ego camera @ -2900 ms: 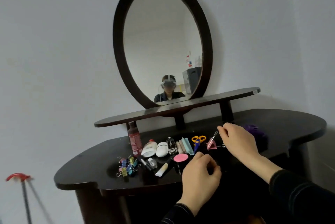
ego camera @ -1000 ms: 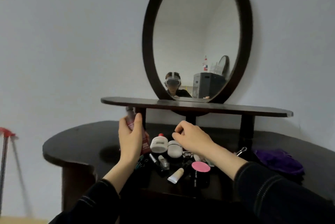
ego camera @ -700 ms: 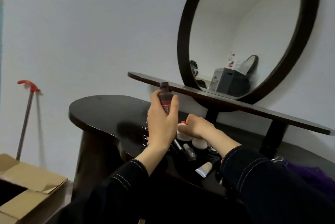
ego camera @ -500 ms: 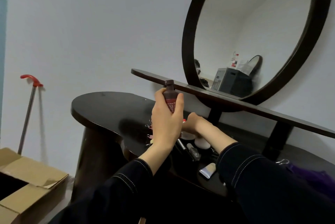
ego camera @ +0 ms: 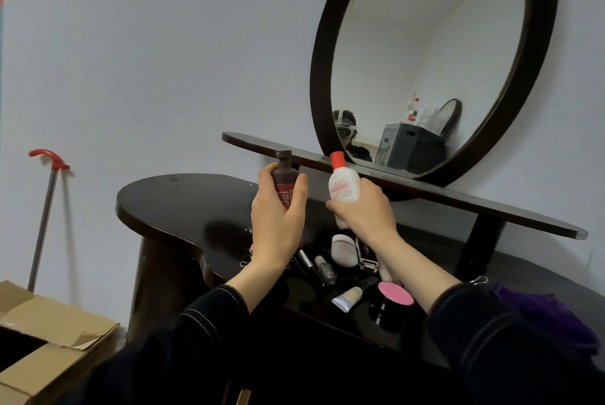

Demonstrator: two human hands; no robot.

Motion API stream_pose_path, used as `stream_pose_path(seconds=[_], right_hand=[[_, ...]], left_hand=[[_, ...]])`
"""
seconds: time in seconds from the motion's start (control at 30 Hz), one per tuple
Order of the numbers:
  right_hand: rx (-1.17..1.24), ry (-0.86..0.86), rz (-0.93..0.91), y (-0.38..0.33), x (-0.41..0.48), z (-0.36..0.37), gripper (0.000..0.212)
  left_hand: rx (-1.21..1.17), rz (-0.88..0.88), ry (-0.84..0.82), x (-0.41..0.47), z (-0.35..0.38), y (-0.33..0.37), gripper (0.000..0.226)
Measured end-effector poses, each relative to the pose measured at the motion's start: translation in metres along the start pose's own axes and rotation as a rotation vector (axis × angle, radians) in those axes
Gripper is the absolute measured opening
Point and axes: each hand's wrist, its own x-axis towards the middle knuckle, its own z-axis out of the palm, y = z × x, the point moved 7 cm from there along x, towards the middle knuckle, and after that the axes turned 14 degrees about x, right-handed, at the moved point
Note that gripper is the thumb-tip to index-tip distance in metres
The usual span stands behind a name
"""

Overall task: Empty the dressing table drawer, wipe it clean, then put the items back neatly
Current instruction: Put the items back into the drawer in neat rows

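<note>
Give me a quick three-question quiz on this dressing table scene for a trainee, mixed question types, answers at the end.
1. True or false: the left hand holds a brown bottle upright.
2. What colour is the cap of the white bottle in the right hand? A green, B red, C black.
3. Fill the gap: the cardboard box stands on the floor to the ___ of the table.
Key: 1 true; 2 B; 3 left.
</note>
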Motion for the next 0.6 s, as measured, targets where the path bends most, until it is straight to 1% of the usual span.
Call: stream_pose_path(seconds=[0.07, 0.17, 0.23, 0.33, 0.4, 0.47, 0.6], right_hand=[[0.204, 0.005, -0.049, -0.008, -0.023, -0.023, 0.041], [0.515, 0.009, -0.131, -0.017, -0.068, -0.058, 0.027], [0.658, -0.028, -0.143, -0.021, -0.107, -0.071, 0.024], [0.799, -0.108, -0.078, -0.007, -0.174, -0.071, 0.026], [0.801, -0.129, -0.021, 0.017, -0.225, -0.063, 0.028], [0.702, -0.205, 0.068, 0.045, -0.277, -0.047, 0.031], [0.513, -0.363, 0.374, 0.124, -0.353, 0.004, 0.038]], left_hand=[[-0.027, 0.071, 0.0, -0.01, -0.01, 0.018, 0.033], [-0.114, 0.162, -0.016, -0.04, -0.03, 0.046, 0.032], [-0.164, 0.166, -0.106, -0.073, -0.039, 0.059, 0.031], [-0.161, 0.095, -0.318, -0.134, -0.047, 0.06, 0.028], [-0.156, 0.013, -0.451, -0.177, -0.054, 0.046, 0.027], [-0.097, -0.111, -0.582, -0.218, -0.061, 0.018, 0.023], [0.145, -0.405, -0.783, -0.289, -0.071, -0.052, 0.014]])
